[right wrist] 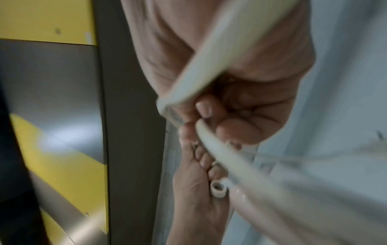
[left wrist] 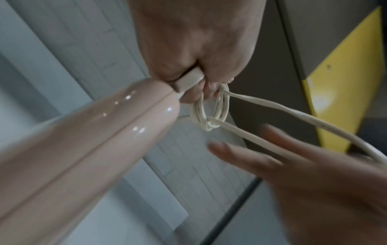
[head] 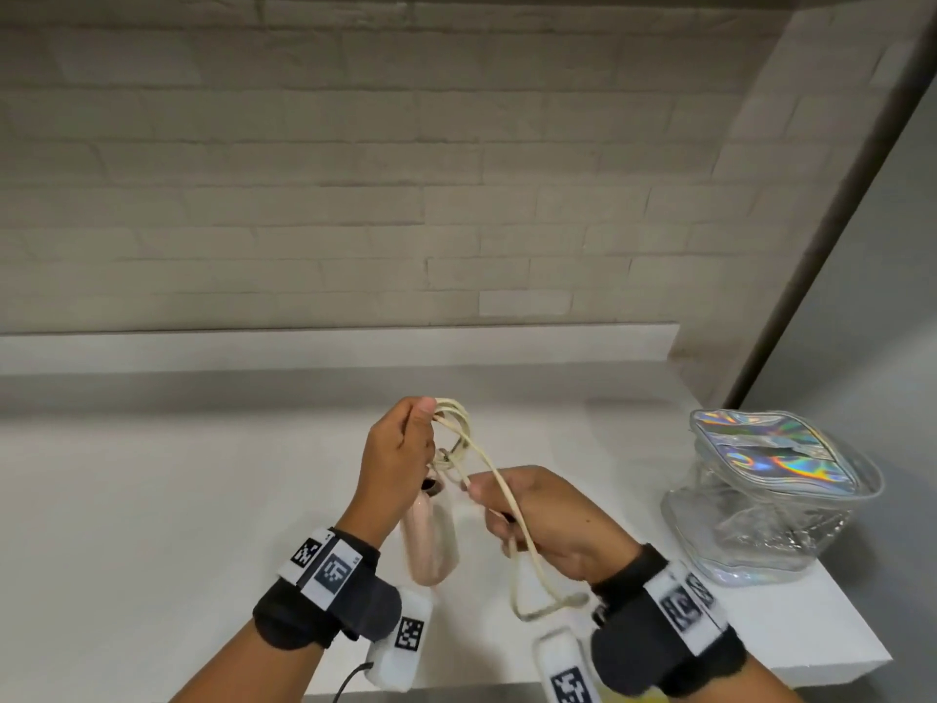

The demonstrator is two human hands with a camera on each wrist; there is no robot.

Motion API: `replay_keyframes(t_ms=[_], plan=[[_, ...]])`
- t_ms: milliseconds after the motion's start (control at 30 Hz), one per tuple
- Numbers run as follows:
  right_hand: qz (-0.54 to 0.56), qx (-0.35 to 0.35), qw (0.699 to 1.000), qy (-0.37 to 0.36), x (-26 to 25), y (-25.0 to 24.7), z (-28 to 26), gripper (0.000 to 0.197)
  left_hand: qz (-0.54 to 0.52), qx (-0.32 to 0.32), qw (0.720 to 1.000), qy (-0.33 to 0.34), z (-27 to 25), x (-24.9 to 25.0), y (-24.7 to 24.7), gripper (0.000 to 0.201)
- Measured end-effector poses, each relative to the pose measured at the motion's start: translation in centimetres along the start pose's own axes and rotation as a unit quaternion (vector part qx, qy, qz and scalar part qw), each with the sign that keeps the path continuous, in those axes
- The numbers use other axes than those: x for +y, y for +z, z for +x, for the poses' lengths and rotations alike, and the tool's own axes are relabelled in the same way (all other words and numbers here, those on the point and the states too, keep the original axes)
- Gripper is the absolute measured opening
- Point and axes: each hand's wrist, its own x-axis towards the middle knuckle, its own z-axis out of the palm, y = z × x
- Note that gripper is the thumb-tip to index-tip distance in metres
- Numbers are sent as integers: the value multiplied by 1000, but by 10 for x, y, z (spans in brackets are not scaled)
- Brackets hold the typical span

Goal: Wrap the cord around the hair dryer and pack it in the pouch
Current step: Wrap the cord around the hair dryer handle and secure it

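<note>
Bare white counter left of both hands, shiny pouch standing at the right end, brick wall close behind

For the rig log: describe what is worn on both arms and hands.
Both forearms are bare, no sleeves or gloves. Left wrist and right wrist each carry a black strap with a white band of black square-code markers and a white marked block underneath; a thin dark cable trails from the left block.
</note>
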Motion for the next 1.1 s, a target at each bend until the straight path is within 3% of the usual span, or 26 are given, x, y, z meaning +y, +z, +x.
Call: replay_keyframes(t_ms=[133, 267, 600, 700, 800, 867, 900, 933, 1000, 1100], plan=[[-118, -118, 986, -26, 6, -13, -31, 21, -13, 33, 998, -41, 11, -10, -15, 32], [-143, -142, 976, -88, 9, -17, -43, 21, 28, 23, 999, -24, 14, -12, -18, 31], [-45, -251, 950, -179, 3, -28, -41, 34, 79, -50, 995, 20, 3, -31, -1, 24], [-43, -197, 968, -148, 7, -33, -34, 25, 42, -49, 998, -13, 1, -30, -3, 25], [-91, 4, 991, -101, 16, -43, -16, 41, 68, -15, 998, -13, 4, -31, -8, 24], [-146, 170, 964, -141, 13, -40, -8, 45, 100, -12, 995, 8, 5, -31, -7, 23], [-174, 221, 942, -182, 7, -34, -7, 38, 118, -10, 993, 16, 5, -32, -5, 23], [-196, 237, 925, -221, 0, -24, -7, 28, 133, -7, 991, 19, 6, -33, -4, 23], [-250, 201, 914, -248, -13, 1, -4, 13, 141, 2, 990, 17, 7, -34, -1, 24], [-352, 121, 916, -152, -13, 32, 17, 24, 106, 9, 994, 23, 5, -29, 3, 21]])
